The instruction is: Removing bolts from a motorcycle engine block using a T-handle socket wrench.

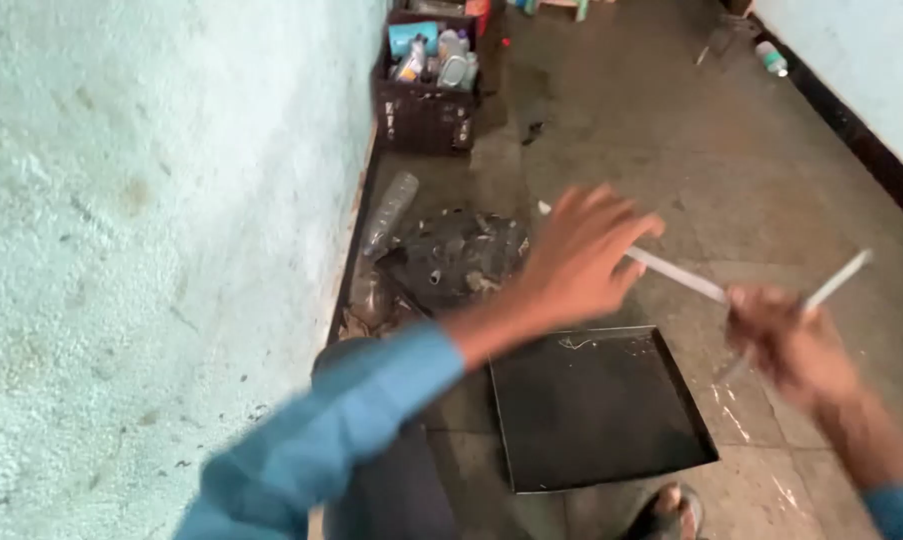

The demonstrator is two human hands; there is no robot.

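Head cam: left hand mid-frame, blurred, fingers curled on white rod running right. Right hand lower right, clenched on thin white stick angled up-right. Black tray on floor below both. Crate w/ bottles upper centre by wall.

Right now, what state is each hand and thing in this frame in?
left hand: blurred, closed around a thin white stick
right hand: blurred, gripping another white stick
black tray: flat on the floor, nearly bare
dark crate: upright by the wall, full of bottles
clear plastic bottle: lying on its side
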